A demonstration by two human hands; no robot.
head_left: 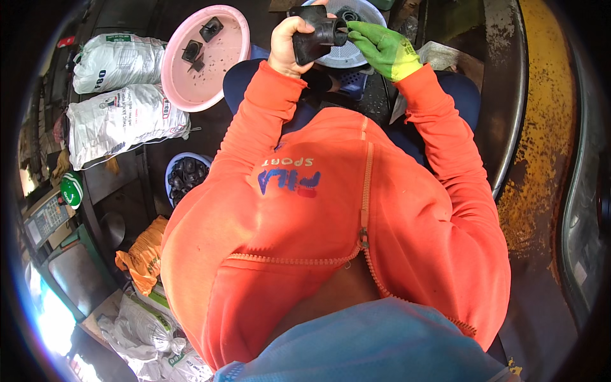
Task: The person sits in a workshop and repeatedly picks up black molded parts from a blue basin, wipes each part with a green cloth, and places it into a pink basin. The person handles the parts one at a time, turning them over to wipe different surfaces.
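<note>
My bare left hand [289,46] is closed around a black rubber-like part [313,43] with a flared square base and a short round neck, held above my lap. My right hand [382,49], in a green and yellow glove, is at the neck's open end. Its fingers are pinched together there, and whatever sits between the tips is too small to make out. Beneath and behind both hands stands a pale mesh basket [344,60] with a dark piece [347,14] in it, partly hidden by the hands.
To the left, a pink basin [216,89] holds a few black parts [210,29]. White sacks [124,121] lie beyond it. A blue bowl [169,167] of black parts, an orange bag [143,254] and a keypad panel [49,216] are lower left. Rusty yellow metal [541,140] runs along the right.
</note>
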